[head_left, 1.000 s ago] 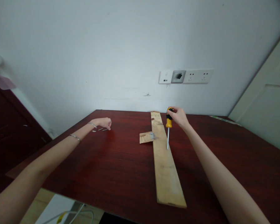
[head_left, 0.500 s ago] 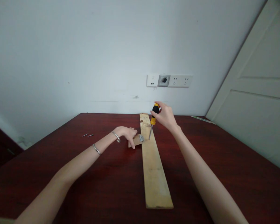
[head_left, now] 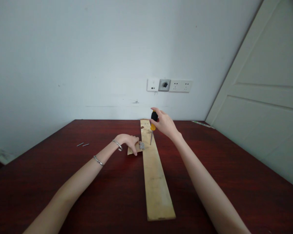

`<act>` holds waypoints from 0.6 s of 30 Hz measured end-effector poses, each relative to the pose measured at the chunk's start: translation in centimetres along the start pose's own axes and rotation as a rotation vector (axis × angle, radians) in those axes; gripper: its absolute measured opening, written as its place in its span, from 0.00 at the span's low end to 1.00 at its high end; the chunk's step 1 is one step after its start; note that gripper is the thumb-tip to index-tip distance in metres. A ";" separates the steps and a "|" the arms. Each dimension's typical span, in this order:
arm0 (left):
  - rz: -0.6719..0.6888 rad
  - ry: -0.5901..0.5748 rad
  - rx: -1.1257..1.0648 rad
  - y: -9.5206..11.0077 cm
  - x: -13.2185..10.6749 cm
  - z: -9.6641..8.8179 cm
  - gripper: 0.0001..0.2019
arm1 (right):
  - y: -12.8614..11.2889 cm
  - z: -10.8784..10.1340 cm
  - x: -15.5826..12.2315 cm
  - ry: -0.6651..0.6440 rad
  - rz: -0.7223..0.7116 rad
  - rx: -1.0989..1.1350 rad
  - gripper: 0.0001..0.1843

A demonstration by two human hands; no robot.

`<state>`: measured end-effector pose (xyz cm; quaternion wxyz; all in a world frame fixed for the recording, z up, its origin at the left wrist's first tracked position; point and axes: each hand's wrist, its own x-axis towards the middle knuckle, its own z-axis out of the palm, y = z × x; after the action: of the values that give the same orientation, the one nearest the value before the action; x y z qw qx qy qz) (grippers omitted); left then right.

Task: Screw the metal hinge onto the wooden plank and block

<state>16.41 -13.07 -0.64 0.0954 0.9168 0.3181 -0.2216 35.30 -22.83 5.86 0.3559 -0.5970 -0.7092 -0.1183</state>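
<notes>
A long pale wooden plank (head_left: 155,175) lies lengthwise on the dark red table (head_left: 63,182). A small wooden piece (head_left: 132,150) sits against its left edge, joined by a small metal hinge (head_left: 141,145). My left hand (head_left: 130,141) rests on the small piece with fingers curled, fingertips by the hinge. My right hand (head_left: 164,123) grips a screwdriver (head_left: 152,125) with a yellow and black handle, held nearly upright. Its tip points down at the plank just right of the hinge.
Two screws (head_left: 82,144) lie on the table at the left. A strip of wall sockets (head_left: 169,85) is on the white wall behind. A pale door (head_left: 263,97) stands at the right, close to the table's far right edge.
My left hand came away from the two screws and moved right onto the small wooden piece. My right hand carried the screwdriver left, toward the hinge. The view swung right.
</notes>
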 end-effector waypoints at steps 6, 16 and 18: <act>0.048 0.062 -0.071 -0.9 -1.2 -0.4 0.39 | 1.0 0.6 0.1 -0.055 -0.044 0.166 0.34; 0.095 0.243 -0.131 -0.2 -4.1 -0.7 0.34 | 1.8 0.6 0.5 0.037 0.054 0.376 0.42; 0.103 0.250 -0.143 0.1 -4.3 -0.6 0.33 | 1.8 0.1 0.6 0.115 0.068 0.411 0.41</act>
<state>13.68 -15.30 1.92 0.1312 0.9432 0.2951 -0.0776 36.91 -21.79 5.70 0.5138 -0.5276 -0.6764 0.0071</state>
